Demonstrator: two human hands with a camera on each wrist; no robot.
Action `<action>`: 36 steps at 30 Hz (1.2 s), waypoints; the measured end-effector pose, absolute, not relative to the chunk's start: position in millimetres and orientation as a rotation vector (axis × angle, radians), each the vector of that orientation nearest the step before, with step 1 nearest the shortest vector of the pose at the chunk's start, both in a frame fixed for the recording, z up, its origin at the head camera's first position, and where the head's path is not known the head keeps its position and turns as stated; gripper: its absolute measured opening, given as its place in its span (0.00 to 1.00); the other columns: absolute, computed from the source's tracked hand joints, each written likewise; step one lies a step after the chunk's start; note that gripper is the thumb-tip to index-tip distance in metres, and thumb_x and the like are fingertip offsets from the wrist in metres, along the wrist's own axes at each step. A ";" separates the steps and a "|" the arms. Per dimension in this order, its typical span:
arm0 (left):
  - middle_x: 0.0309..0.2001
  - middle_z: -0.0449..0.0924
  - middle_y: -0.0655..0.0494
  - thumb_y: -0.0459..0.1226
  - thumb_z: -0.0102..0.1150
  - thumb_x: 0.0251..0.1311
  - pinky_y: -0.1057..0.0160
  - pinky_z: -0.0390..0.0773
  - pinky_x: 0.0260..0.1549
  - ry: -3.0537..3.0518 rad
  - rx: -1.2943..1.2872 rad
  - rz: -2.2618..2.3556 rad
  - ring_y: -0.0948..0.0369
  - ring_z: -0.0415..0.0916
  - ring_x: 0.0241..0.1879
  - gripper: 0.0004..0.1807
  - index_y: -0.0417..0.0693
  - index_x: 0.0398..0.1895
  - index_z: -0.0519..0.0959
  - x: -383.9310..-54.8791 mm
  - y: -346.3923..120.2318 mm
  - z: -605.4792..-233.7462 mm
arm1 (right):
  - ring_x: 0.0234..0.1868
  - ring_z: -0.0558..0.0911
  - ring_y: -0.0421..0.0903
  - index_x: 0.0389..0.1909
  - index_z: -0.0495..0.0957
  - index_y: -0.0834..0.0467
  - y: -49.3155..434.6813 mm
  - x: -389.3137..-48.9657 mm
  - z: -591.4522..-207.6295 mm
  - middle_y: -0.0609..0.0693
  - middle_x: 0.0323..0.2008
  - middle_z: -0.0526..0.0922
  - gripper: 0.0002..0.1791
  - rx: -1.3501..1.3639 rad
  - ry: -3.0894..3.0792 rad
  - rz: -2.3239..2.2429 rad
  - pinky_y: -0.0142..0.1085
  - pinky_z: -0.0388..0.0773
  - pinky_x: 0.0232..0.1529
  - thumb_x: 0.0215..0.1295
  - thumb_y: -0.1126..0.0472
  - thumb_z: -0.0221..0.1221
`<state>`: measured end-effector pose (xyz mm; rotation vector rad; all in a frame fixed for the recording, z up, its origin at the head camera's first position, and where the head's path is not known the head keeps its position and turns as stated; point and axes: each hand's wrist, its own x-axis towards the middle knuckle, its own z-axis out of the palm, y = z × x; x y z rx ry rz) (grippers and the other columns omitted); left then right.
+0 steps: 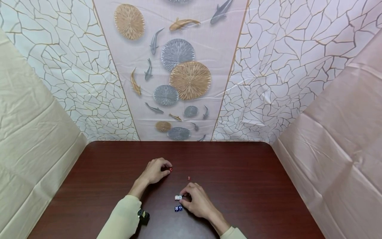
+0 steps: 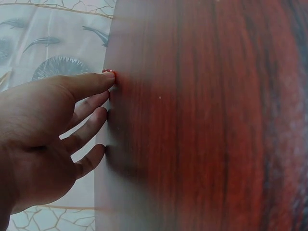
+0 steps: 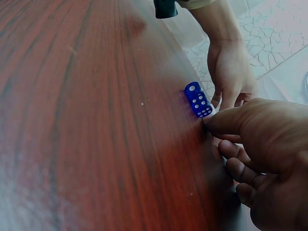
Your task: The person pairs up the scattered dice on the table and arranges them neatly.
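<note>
Watching the head view from my station, I judge the pairing of dice by colour to be about two-thirds done. At the lower centre of the frame, two blue dice (image 1: 178,208) sit side by side on the bench (image 1: 253,186), so I count that pair as made. Just above them in the frame, two white dice (image 1: 176,198) stand side by side, looking as good as paired, though my right hand (image 1: 197,201) is at the right one, thumb and forefinger seemingly pinching it; the right wrist view hides that contact, so I can't swear to the grip. The reds are what's left, as I read it: my left hand (image 1: 155,170), left of centre, pinches one red die (image 1: 171,169) between thumb and forefinger, its other fingers slightly spread in the left wrist view. The second red die (image 1: 189,178) lies loose to the right of that, above the right hand in the frame, well apart from its match.
</note>
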<state>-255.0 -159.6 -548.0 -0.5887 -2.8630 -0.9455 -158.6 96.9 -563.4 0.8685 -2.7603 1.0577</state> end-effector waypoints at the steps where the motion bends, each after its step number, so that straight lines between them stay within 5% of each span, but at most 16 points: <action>1: 0.47 0.92 0.55 0.33 0.77 0.69 0.48 0.86 0.53 -2.868 -0.583 -0.936 0.53 0.89 0.49 0.07 0.50 0.47 0.93 -254.3 -159.1 -547.3 | 0.44 0.80 0.38 0.41 0.92 0.53 96.9 -158.6 -563.3 0.44 0.37 0.87 0.07 0.869 -2.759 1.058 0.32 0.78 0.49 0.65 0.61 0.79; 10: 0.45 0.92 0.54 0.34 0.78 0.68 0.47 0.87 0.51 -2.833 -0.627 -0.927 0.53 0.88 0.48 0.04 0.51 0.43 0.94 -258.5 -162.3 -553.7 | 0.45 0.81 0.40 0.41 0.92 0.53 96.4 -159.7 -562.9 0.45 0.38 0.87 0.06 0.858 -2.778 1.058 0.32 0.78 0.49 0.66 0.61 0.78; 17: 0.45 0.91 0.61 0.44 0.78 0.70 0.56 0.84 0.45 -2.699 -0.743 -0.914 0.62 0.86 0.45 0.03 0.61 0.42 0.93 -289.7 -179.1 -609.5 | 0.45 0.82 0.42 0.41 0.92 0.54 96.7 -159.3 -563.3 0.46 0.38 0.88 0.06 0.866 -2.768 1.057 0.33 0.79 0.50 0.65 0.61 0.79; 26: 0.43 0.91 0.55 0.35 0.80 0.65 0.50 0.86 0.49 -2.808 -0.638 -0.916 0.55 0.87 0.46 0.03 0.52 0.39 0.93 -258.0 -161.8 -555.1 | 0.45 0.82 0.42 0.41 0.92 0.54 96.9 -159.3 -563.3 0.46 0.38 0.88 0.07 0.864 -2.762 1.063 0.33 0.78 0.50 0.65 0.62 0.79; 36: 0.46 0.92 0.55 0.37 0.79 0.68 0.51 0.86 0.51 -2.861 -0.623 -0.873 0.55 0.87 0.49 0.03 0.51 0.40 0.92 -248.7 -160.1 -549.7 | 0.45 0.81 0.41 0.41 0.92 0.54 96.6 -158.2 -563.8 0.46 0.38 0.87 0.07 0.862 -2.759 1.073 0.33 0.78 0.50 0.65 0.63 0.79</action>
